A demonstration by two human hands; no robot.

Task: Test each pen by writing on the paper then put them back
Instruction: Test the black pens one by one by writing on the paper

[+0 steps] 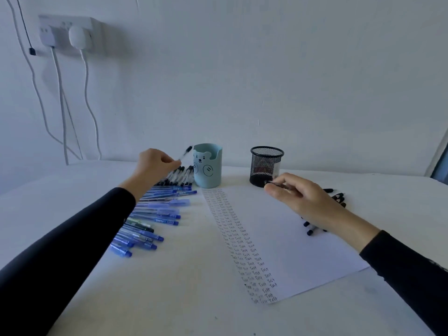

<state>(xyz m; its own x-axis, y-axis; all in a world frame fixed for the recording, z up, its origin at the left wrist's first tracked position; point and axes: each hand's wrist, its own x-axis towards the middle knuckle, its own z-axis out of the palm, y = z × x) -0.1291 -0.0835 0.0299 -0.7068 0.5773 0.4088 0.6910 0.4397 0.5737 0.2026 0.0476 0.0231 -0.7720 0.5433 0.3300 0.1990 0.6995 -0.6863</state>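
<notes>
My left hand (155, 166) pinches a clear black-capped pen (184, 152), lifted and blurred, just left of the light blue bear cup (208, 166). My right hand (303, 197) grips a black pen (278, 184) over the top right of the paper (291, 238), close to the black mesh cup (266, 166). Columns of the word "Test" fill the paper's left strip. A row of black-capped pens (179, 178) lies below my left hand. Several blue pens (155, 214) are fanned out on the table to the left. More black pens (337, 197) lie behind my right hand.
The white table (169, 287) meets a white wall at the back. A wall socket (65, 32) with plugs and hanging cables sits at the upper left. Both cups stand at the back, between the pen piles.
</notes>
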